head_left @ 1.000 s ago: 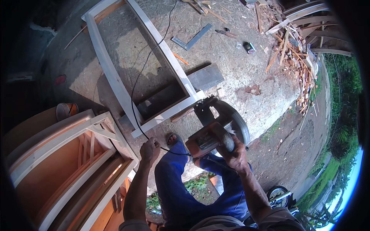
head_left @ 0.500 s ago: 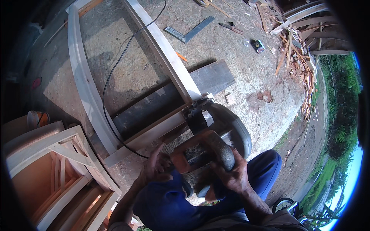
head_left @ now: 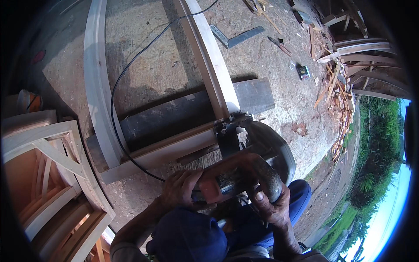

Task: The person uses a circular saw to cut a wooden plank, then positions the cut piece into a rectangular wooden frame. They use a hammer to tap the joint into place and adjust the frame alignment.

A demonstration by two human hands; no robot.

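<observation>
— Two hands on the saw (head_left: pixel 244 170)?
— Yes. The left hand (head_left: pixel 181 188) grips its orange rear end, fingers wrapped over it; the right hand (head_left: pixel 271 201) is clenched round the handle.
— Where does the saw sit?
— At the near right corner of the pale frame (head_left: pixel 98 100), over the dark plank (head_left: pixel 251 95). Its cord (head_left: pixel 118 89) runs across the frame.

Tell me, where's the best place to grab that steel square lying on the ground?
Probably the thicker short arm of the square, from above: it lies flat on the bare concrete, apart from the wood frame, and that arm looks stouter than the thin long blade.
</observation>
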